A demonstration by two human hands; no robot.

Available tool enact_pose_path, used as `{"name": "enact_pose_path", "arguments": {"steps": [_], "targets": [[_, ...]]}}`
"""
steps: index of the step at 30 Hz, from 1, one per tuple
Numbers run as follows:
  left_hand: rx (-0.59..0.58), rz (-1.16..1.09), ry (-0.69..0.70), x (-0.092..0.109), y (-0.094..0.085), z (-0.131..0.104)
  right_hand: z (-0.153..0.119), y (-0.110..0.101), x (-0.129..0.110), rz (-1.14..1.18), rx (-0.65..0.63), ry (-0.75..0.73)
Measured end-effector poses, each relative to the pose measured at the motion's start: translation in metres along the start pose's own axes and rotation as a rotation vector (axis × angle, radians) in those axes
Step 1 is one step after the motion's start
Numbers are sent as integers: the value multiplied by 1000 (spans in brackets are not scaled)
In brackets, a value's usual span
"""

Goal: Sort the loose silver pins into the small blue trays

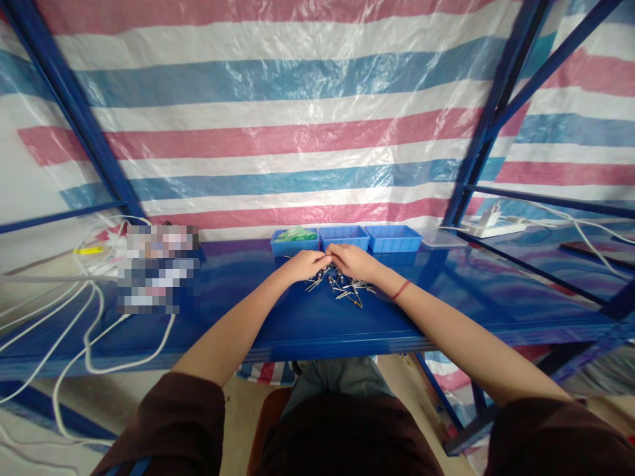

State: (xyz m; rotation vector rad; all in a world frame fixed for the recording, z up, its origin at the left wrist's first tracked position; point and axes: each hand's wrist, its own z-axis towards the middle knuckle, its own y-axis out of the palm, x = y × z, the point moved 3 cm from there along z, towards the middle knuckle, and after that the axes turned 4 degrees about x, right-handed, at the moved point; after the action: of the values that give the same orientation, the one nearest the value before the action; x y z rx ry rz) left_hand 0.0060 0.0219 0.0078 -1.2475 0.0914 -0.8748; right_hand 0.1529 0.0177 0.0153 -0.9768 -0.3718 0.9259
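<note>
A loose heap of thin metal pins, which look like blind rivets [351, 289], lies on the blue tabletop [292, 324]. My left hand [308, 264] and my right hand [351, 260] meet over the far side of this heap, fingertips touching or nearly so. Both hands are curled, with fingers drawn together. What sits inside them, if anything, is hidden by the backs of the hands. Just behind stand three blue bins in a row: the left bin [276, 248] has green-and-clear plastic packaging [296, 234] in it, beside the middle bin [342, 231] and the right bin [394, 244].
White cables [94, 317] hang over the table's left end near a blurred patch. A clear flat lid or tray [444, 238] lies right of the bins, and a white power strip [496, 227] is farther right. Blue frame posts [489, 125] and a striped sheet [297, 132] enclose the back.
</note>
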Motion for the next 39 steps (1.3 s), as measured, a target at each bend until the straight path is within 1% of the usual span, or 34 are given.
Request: {"name": "enact_pose_path", "arguments": {"steps": [2, 5, 9, 11, 13, 15, 17, 20, 24, 26, 29, 33, 35, 37, 39], "targets": [[31, -71, -35, 1, 0, 1, 1, -3, 2, 155, 73, 34], [70, -209, -72, 3, 1, 3, 3, -6, 8, 405, 151, 129], [116, -362, -98, 5, 0, 5, 3, -4, 17, 758, 280, 337], [128, -398, -91, 6, 0, 6, 2, 0, 20, 874, 326, 442], [136, -405, -74, 7, 1, 6, 2, 3, 21, 915, 352, 493], [155, -390, -57, 7, 2, 5, 2, 4, 21, 906, 373, 502], [185, -362, -53, 7, 3, 5, 2, 2, 20, 873, 381, 480], [222, -330, -54, 7, 5, 6, 3, -4, 14, 779, 371, 381], [244, -314, -45, 6, 7, 7, 2, -17, 0, 513, 353, 239], [262, -313, -54, 5, 6, 7, 1, -23, -6, 406, 362, 172], [310, -315, -87, 5, 1, 6, 0, -28, -10, 310, 369, 97], [387, -268, -132, 9, -7, 3, -1, -30, -5, 228, 366, 77], [402, -240, -130, 11, -9, 2, -1, -29, 0, 203, 351, 85], [405, -217, -127, 11, -9, 2, 0, -27, 8, 190, 336, 109], [400, -197, -138, 10, -7, 2, 0, -25, 20, 174, 342, 167]]}}
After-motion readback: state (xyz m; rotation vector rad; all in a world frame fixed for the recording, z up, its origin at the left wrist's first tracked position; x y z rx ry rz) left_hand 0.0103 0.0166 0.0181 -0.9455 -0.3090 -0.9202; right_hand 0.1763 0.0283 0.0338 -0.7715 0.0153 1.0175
